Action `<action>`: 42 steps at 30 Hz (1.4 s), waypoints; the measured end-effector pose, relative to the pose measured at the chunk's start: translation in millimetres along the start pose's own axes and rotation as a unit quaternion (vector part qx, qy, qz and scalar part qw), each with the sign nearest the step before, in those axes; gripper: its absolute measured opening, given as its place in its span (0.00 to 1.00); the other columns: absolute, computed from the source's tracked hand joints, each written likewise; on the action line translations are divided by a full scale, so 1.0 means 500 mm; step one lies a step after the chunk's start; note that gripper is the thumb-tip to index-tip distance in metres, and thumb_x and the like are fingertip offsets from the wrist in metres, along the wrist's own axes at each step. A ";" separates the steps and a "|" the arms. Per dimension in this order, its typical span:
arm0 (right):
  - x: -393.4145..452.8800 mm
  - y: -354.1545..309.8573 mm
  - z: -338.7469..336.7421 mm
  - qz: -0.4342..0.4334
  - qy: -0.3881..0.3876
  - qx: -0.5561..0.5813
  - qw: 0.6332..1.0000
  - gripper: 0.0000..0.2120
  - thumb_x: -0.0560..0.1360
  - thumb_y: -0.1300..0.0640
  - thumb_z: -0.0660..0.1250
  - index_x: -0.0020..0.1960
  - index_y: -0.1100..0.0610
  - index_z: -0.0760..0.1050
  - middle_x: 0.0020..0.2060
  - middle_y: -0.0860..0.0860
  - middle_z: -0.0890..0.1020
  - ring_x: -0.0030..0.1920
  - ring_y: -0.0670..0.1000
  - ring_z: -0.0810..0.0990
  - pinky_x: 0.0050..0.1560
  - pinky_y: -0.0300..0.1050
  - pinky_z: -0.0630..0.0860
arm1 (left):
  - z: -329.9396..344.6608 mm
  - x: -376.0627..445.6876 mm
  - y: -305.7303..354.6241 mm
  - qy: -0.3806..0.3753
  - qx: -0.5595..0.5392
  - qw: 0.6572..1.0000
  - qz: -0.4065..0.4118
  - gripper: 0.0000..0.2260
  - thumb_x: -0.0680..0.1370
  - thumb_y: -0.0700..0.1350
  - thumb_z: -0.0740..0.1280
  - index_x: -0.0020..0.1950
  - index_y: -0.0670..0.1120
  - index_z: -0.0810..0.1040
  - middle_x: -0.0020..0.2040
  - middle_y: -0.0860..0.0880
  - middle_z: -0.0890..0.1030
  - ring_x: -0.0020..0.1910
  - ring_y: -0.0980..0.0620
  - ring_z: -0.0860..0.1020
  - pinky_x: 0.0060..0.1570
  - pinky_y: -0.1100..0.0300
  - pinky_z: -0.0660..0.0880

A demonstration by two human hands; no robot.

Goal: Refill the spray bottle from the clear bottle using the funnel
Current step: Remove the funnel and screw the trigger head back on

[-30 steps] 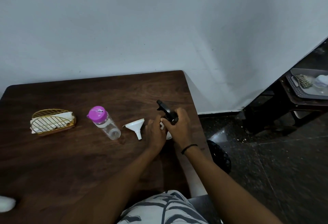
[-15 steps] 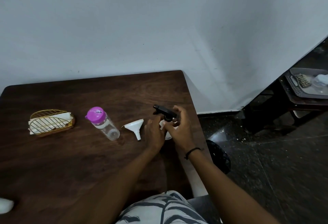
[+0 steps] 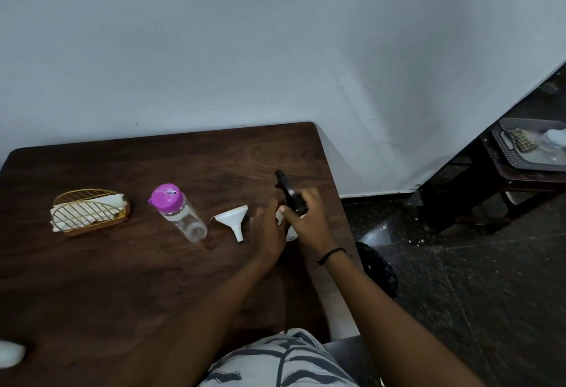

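A white spray bottle [image 3: 291,233] with a black trigger head [image 3: 286,189] stands near the right edge of the dark wooden table [image 3: 122,279]. My left hand [image 3: 268,229] wraps its white body, which is mostly hidden. My right hand [image 3: 311,218] grips the black head, whose nozzle points up and away to the left. A white funnel [image 3: 234,218] lies on its side just left of my left hand. Further left stands the clear bottle [image 3: 180,213] with its purple cap on.
A gold wire holder with white napkins [image 3: 88,212] sits at the table's left. A white object [image 3: 10,354] pokes in at the lower left edge. Right of the table are a dark floor, a black round object [image 3: 378,267] and a stool carrying a tray [image 3: 533,147].
The black spray head has turned in my right hand: its nozzle pointed left half a second ago and now points up and away. My left hand stays on the bottle's body.
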State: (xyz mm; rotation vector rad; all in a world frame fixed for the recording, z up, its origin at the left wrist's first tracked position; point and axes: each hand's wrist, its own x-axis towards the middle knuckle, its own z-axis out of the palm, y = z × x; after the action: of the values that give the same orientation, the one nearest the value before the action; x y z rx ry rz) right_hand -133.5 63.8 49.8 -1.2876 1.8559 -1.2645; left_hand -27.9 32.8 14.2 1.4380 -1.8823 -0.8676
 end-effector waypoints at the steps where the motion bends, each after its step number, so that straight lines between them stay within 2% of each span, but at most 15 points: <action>1: -0.002 0.004 -0.004 -0.010 -0.013 -0.004 1.000 0.12 0.72 0.60 0.74 0.54 0.58 0.77 0.51 0.52 0.74 0.52 0.49 0.76 0.52 0.37 0.75 | -0.001 -0.001 0.000 0.003 -0.003 1.000 0.007 0.15 0.76 0.56 0.57 0.50 0.46 0.73 0.42 0.45 0.78 0.43 0.45 0.76 0.44 0.44 0.75; 3: -0.002 0.007 -0.011 -0.013 -0.025 -0.008 1.000 0.13 0.73 0.61 0.73 0.57 0.58 0.77 0.52 0.52 0.74 0.53 0.50 0.77 0.54 0.40 0.75 | 0.000 0.002 -0.002 0.008 0.012 1.000 0.009 0.17 0.76 0.59 0.55 0.50 0.47 0.74 0.41 0.45 0.78 0.42 0.45 0.76 0.43 0.45 0.75; 5: -0.002 0.007 -0.014 -0.006 -0.010 -0.009 1.000 0.13 0.71 0.60 0.76 0.53 0.57 0.78 0.49 0.50 0.76 0.50 0.46 0.77 0.50 0.35 0.73 | 0.006 0.003 -0.006 0.011 0.029 1.000 0.002 0.15 0.75 0.58 0.56 0.47 0.47 0.72 0.41 0.45 0.78 0.41 0.44 0.76 0.42 0.45 0.75; 11: -0.016 -0.001 0.012 0.025 0.073 0.017 0.997 0.18 0.67 0.57 0.80 0.43 0.53 0.69 0.39 0.45 0.74 0.40 0.40 0.72 0.40 0.28 0.70 | 0.001 -0.011 0.016 0.020 0.015 1.000 0.000 0.03 0.75 0.38 0.66 0.45 0.41 0.73 0.40 0.44 0.78 0.41 0.43 0.77 0.41 0.45 0.74; 14: -0.026 0.005 0.001 0.004 0.038 0.030 0.999 0.18 0.69 0.58 0.78 0.52 0.54 0.73 0.48 0.49 0.77 0.47 0.41 0.76 0.47 0.30 0.72 | -0.002 -0.010 0.011 0.019 0.002 1.000 0.008 0.08 0.76 0.47 0.60 0.44 0.43 0.72 0.40 0.44 0.78 0.41 0.44 0.76 0.41 0.45 0.74; 16: -0.031 0.009 -0.007 -0.020 0.019 0.037 0.999 0.24 0.72 0.62 0.75 0.65 0.56 0.72 0.60 0.50 0.77 0.58 0.42 0.76 0.57 0.34 0.74 | 0.000 -0.007 -0.001 0.015 -0.004 1.000 0.010 0.15 0.76 0.55 0.56 0.46 0.44 0.73 0.42 0.44 0.79 0.42 0.44 0.76 0.43 0.44 0.74; 18: -0.032 0.008 -0.012 -0.019 0.007 0.024 0.999 0.26 0.74 0.65 0.71 0.70 0.55 0.71 0.64 0.50 0.76 0.62 0.45 0.74 0.62 0.35 0.72 | 0.004 -0.004 -0.011 0.010 0.005 1.000 0.014 0.19 0.76 0.59 0.57 0.49 0.44 0.74 0.44 0.44 0.79 0.43 0.43 0.77 0.44 0.43 0.75; 21: -0.030 -0.002 -0.008 0.004 0.016 0.020 1.000 0.21 0.74 0.64 0.72 0.62 0.47 0.74 0.54 0.44 0.77 0.57 0.48 0.75 0.57 0.41 0.73 | 0.006 -0.001 -0.012 0.015 0.011 1.000 0.020 0.18 0.76 0.59 0.57 0.48 0.45 0.73 0.42 0.44 0.78 0.42 0.43 0.77 0.42 0.43 0.75; 24: -0.026 -0.007 0.004 0.027 0.038 0.050 0.998 0.20 0.72 0.59 0.74 0.52 0.38 0.71 0.52 0.44 0.79 0.54 0.50 0.78 0.52 0.44 0.77 | 0.004 -0.004 -0.002 0.024 0.000 1.000 0.013 0.14 0.76 0.56 0.58 0.45 0.45 0.71 0.40 0.45 0.77 0.39 0.44 0.76 0.40 0.43 0.74; 27: -0.020 -0.014 0.005 0.052 0.024 0.077 0.995 0.20 0.72 0.61 0.75 0.53 0.42 0.71 0.52 0.44 0.80 0.54 0.46 0.79 0.52 0.38 0.77 | 0.000 -0.005 0.003 0.012 -0.005 1.000 0.004 0.15 0.75 0.57 0.57 0.46 0.46 0.71 0.41 0.46 0.78 0.40 0.46 0.76 0.42 0.44 0.75; 30: -0.007 -0.010 -0.016 0.058 -0.043 0.085 0.994 0.17 0.72 0.62 0.74 0.58 0.52 0.76 0.53 0.46 0.80 0.55 0.44 0.78 0.52 0.33 0.73 | -0.002 0.003 0.002 -0.034 -0.017 0.999 -0.013 0.15 0.74 0.59 0.60 0.45 0.46 0.69 0.42 0.47 0.77 0.42 0.47 0.76 0.42 0.45 0.75; 34: 0.011 0.000 -0.038 0.039 -0.105 0.041 0.993 0.13 0.73 0.62 0.75 0.56 0.58 0.79 0.52 0.51 0.77 0.53 0.46 0.77 0.54 0.32 0.72 | -0.001 0.021 -0.019 -0.131 0.009 0.991 -0.029 0.17 0.74 0.58 0.60 0.59 0.54 0.74 0.52 0.49 0.79 0.52 0.50 0.76 0.52 0.46 0.77; 36: 0.013 -0.001 -0.039 0.039 -0.099 0.040 0.994 0.12 0.72 0.62 0.75 0.54 0.55 0.80 0.53 0.53 0.75 0.52 0.46 0.77 0.53 0.30 0.72 | -0.001 0.028 -0.031 -0.151 0.018 0.988 -0.024 0.16 0.74 0.59 0.58 0.57 0.56 0.76 0.51 0.50 0.79 0.52 0.52 0.76 0.51 0.46 0.77; 38: 0.009 0.000 -0.029 0.030 -0.066 0.036 0.997 0.13 0.70 0.62 0.77 0.53 0.55 0.80 0.52 0.54 0.76 0.51 0.48 0.77 0.51 0.30 0.73 | -0.006 0.027 -0.028 -0.130 0.015 0.991 -0.012 0.12 0.75 0.56 0.60 0.49 0.51 0.77 0.47 0.49 0.80 0.48 0.50 0.78 0.47 0.45 0.77; 42: -0.009 0.000 0.004 0.030 0.036 0.038 0.998 0.16 0.68 0.63 0.78 0.55 0.60 0.81 0.50 0.51 0.77 0.49 0.45 0.77 0.49 0.33 0.76 | -0.003 0.008 0.004 -0.077 0.014 0.996 -0.036 0.05 0.77 0.39 0.65 0.44 0.38 0.78 0.44 0.38 0.79 0.45 0.39 0.78 0.46 0.46 0.74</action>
State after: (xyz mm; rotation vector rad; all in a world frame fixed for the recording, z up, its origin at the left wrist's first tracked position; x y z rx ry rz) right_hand -130.3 67.3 48.6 -1.1510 1.8622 -1.3524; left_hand -28.5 29.0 16.9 1.5015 -1.9711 -1.0161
